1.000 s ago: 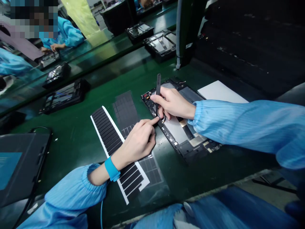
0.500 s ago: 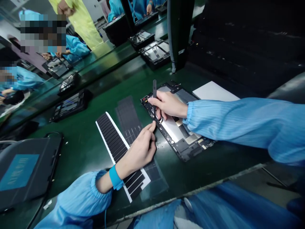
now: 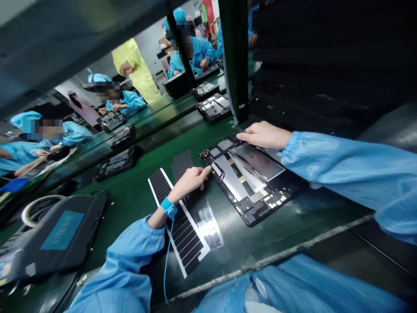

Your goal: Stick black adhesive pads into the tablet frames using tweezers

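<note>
Black open-backed tablet frame [image 3: 250, 213] at your one o'clock. Your right hand [image 3: 263, 134] lies flat and open on its far edge, holding nothing. Your left hand [image 3: 190, 182], grip unclear, reaches its corner, over black-and-white adhesive strip [image 3: 184, 237].

L hand [image 3: 190, 182] open, angled fwd, R hand [image 3: 264, 134] flat, extended, pointing L, both empty, palms down

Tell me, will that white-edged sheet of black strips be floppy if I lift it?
Probably floppy and light: the sheet lies thin and flat on the green mat, so a lifted end would likely droop. The black strips look like adhesive pads, so it may cling, though the view can't confirm that.
</note>
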The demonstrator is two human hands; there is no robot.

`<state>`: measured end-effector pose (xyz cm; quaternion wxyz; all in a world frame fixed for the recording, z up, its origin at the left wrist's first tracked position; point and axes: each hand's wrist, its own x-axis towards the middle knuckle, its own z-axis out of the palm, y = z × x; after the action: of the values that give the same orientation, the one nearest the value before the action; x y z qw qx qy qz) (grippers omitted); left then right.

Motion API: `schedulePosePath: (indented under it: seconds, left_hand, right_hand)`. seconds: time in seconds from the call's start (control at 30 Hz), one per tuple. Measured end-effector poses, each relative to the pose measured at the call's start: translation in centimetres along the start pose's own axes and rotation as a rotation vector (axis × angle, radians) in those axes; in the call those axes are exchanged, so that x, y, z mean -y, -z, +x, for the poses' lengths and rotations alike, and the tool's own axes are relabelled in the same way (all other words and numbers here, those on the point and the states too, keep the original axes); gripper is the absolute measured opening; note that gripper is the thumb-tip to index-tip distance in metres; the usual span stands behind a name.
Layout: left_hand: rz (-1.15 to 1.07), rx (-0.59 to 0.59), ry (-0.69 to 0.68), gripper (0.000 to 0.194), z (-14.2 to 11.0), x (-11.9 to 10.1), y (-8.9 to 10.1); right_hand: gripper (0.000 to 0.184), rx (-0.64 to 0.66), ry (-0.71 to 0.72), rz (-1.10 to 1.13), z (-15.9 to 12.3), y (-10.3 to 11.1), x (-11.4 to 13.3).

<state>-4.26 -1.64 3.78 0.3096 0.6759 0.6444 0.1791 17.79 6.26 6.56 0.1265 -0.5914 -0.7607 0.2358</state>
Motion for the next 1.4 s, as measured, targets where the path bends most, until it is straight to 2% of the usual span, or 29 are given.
schedulePosePath:
  seconds: [0.03, 0.13, 0.27, 0.4, 0.5, 0.63, 0.73, 0.8, 0.9, 0.97, 1.07, 1.13, 1.2, 1.3, 1.4]
  left_hand:
    - [-0.023, 0.025, 0.014, 0.045, 0.7, 0.0, 0.0]
    - [-0.112, 0.012, 0.008, 0.046, 1.2, -0.1, -0.8]
    - [-0.337, -0.049, -0.03, 0.041, 0.5, -0.9, -2.2]
    - [-0.566, -0.19, -0.087, 0.042, 0.8, -2.7, -1.8]
    - [-0.65, -0.277, -0.065, 0.036, 1.8, -3.4, 0.3]
    - [-0.687, -0.477, 0.022, 0.016, 4.1, -2.4, 4.8]
    - [-0.701, -0.699, 0.078, 0.026, 6.6, -0.6, 8.3]
    - [-0.722, -0.848, 0.105, 0.032, 8.3, 1.1, 10.0]
    - [-0.763, -1.019, 0.162, 0.034, 10.3, 4.0, 10.9]
    - [-0.783, -1.072, 0.222, 0.033, 10.9, 6.0, 10.8]
    - [-0.783, -1.039, 0.318, 0.033, 10.6, 8.7, 10.7]
    - [-0.753, -0.947, 0.364, 0.033, 10.1, 9.9, 11.0]
    - [-0.697, -0.831, 0.382, 0.033, 9.8, 10.1, 11.4]
    - [-0.589, -0.655, 0.344, 0.033, 10.7, 8.5, 11.0]
    - [-0.509, -0.483, 0.266, 0.032, 13.3, 5.6, 9.0]
  right_hand:
    - [0.039, -0.026, -0.054, 0.008, 0.3, 0.0, -1.1]
    - [0.038, -0.065, -0.04, 0.074, 1.0, -1.2, -3.2]
    - [0.039, -0.117, -0.007, 0.227, 1.0, -2.4, -3.5]
    - [0.038, -0.128, -0.04, 0.43, 1.2, -3.0, -3.6]
    - [0.038, -0.111, -0.028, 0.583, 1.4, -3.5, -3.9]
    - [0.036, -0.098, 0.033, 0.704, 1.2, -4.0, -4.0]
    - [0.037, -0.081, 0.056, 0.721, 1.1, -4.3, -4.1]
    - [0.037, -0.084, 0.062, 0.714, 1.1, -4.5, -4.1]
    - [0.037, -0.1, 0.066, 0.686, 0.9, -4.6, -4.1]
    - [0.037, -0.098, 0.064, 0.664, 0.7, -4.6, -4.0]
    - [0.039, -0.084, 0.055, 0.635, 0.4, -4.5, -3.9]
    - [0.039, -0.082, 0.058, 0.61, 0.3, -4.4, -3.9]
    - [0.04, -0.089, 0.072, 0.58, 0.3, -4.4, -3.9]
    - [0.041, -0.102, 0.083, 0.541, 0.3, -4.4, -3.8]
    - [0.042, -0.104, 0.077, 0.525, 0.2, -4.4, -3.7]
